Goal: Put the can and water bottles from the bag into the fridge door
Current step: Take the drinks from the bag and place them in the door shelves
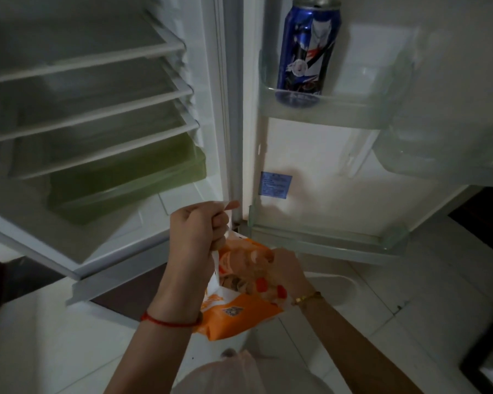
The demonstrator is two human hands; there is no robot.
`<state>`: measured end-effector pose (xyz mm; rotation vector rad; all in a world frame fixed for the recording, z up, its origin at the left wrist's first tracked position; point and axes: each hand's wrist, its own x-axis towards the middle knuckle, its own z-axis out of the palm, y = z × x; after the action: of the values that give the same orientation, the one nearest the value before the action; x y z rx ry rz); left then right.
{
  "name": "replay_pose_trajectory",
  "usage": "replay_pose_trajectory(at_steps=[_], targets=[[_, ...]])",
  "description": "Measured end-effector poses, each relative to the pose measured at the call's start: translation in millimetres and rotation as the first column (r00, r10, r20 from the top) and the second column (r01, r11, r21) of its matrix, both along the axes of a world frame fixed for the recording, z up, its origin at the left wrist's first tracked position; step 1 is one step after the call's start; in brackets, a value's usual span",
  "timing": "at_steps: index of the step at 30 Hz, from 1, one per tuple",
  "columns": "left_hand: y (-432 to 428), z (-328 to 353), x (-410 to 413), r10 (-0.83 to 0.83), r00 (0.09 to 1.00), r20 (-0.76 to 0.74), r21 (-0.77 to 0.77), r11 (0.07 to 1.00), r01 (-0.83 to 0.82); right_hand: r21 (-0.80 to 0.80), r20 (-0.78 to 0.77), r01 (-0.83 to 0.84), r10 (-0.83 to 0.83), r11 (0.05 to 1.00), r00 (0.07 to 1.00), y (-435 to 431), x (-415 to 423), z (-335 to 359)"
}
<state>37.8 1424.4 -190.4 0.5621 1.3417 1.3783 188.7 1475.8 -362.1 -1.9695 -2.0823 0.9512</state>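
Can shelved, right hand digging in bag for bottles.
Blue aluminium can (308, 52) stands upper right in clear door shelf (339, 109). Left hand (199, 228) fists orange-white plastic bag (239, 305) handle, holding it open; right hand (282, 271) reaches inside, fingers hidden, cannot tell grip; bottles unseen.

The left hand (198, 228) grips the handle of the orange bag (239, 308) in a fist, the right hand (282, 275) reaches inside it, and the blue can (308, 49) stands upright in the upper door shelf (339, 109) of the open fridge.

Glossy metal can (308, 49), clear plastic door shelf (339, 109), shiny orange plastic bag (239, 317).
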Motion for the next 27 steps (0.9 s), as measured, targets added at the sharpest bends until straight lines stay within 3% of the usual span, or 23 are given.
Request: replay_pose_trajectory(at_steps=[2,10,14,20,25,27], targets=[[-2.7,-0.4,0.5,0.012,1.000,-0.001,-0.003,1.000,-0.012,-0.015,0.030,0.006,-0.005,1.000,1.000,-2.0,-4.7,-8.1],[-12.8,-5.4,-5.1,0.051,0.999,0.006,-0.010,0.999,-0.051,0.019,-0.149,0.145,-0.141,0.989,0.979,-12.0,-28.9,-32.8],[-14.8,-4.9,-17.0,0.098,0.994,0.041,-0.010,0.995,-0.098,0.171,-0.075,0.027,-0.014,0.985,0.997,-27.4,-28.7,-34.2],[-17.0,-3.9,-13.2,0.087,0.995,0.050,-0.006,0.996,-0.086,0.426,-0.254,0.020,0.099,0.904,0.962,-38.8,-5.0,24.1],[-19.6,-1.4,-1.5,0.064,0.998,0.021,0.006,0.998,-0.064,0.590,-0.165,0.096,0.003,0.802,0.986,-35.2,17.0,63.1],[-20.2,-2.9,-0.8,0.064,0.998,0.005,0.008,0.998,-0.064,0.631,-0.212,0.146,-0.012,0.762,0.977,-31.4,25.4,80.0]])
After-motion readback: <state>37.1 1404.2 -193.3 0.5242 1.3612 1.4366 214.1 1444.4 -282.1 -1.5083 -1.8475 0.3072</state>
